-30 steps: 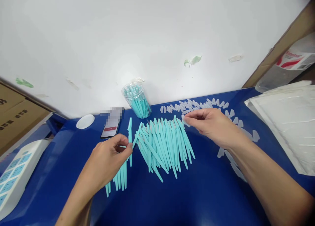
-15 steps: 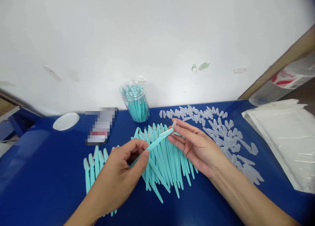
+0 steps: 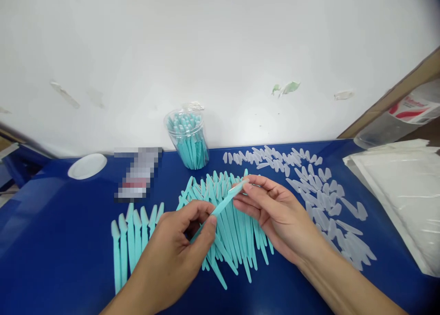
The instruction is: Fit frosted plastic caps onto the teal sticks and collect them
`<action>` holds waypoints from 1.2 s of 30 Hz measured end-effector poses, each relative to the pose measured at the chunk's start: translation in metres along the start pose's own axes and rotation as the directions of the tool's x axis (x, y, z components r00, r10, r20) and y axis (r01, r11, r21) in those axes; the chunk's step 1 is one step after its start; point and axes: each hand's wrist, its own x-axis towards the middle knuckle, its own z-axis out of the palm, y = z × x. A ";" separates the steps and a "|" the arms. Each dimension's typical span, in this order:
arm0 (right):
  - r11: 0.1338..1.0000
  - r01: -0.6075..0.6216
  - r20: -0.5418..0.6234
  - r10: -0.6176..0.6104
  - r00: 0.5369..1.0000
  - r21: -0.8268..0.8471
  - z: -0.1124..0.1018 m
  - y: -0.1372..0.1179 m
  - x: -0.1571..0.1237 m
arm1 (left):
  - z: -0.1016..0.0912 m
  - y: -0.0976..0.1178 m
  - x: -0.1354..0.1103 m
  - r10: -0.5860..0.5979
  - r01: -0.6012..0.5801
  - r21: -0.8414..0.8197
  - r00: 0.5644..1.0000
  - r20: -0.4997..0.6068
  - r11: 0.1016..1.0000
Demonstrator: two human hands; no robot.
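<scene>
I note L hand [image 3: 184, 251] pinching teal eyebrow razor [image 3: 223, 206], R hand [image 3: 277, 209] its translucent cap [image 3: 244, 183]; capped row [image 3: 123, 246] done, uncapped pile [image 3: 229, 223] o/s.

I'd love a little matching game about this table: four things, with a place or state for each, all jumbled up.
1. Clear tub
2. White round disc
3. Loose translucent caps
4. Left hand

A. Pinching a turquoise tool
B. Scattered across the picture's right
C. Filled with upright turquoise sticks
D. Lying at the picture's left

Pairs: 1-C, 2-D, 3-B, 4-A
</scene>
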 end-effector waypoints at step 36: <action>0.986 0.079 -0.001 -0.080 0.997 -0.149 -0.012 -0.011 0.003 | -0.027 -0.004 0.007 0.383 -0.326 0.317 0.914 -0.135 0.891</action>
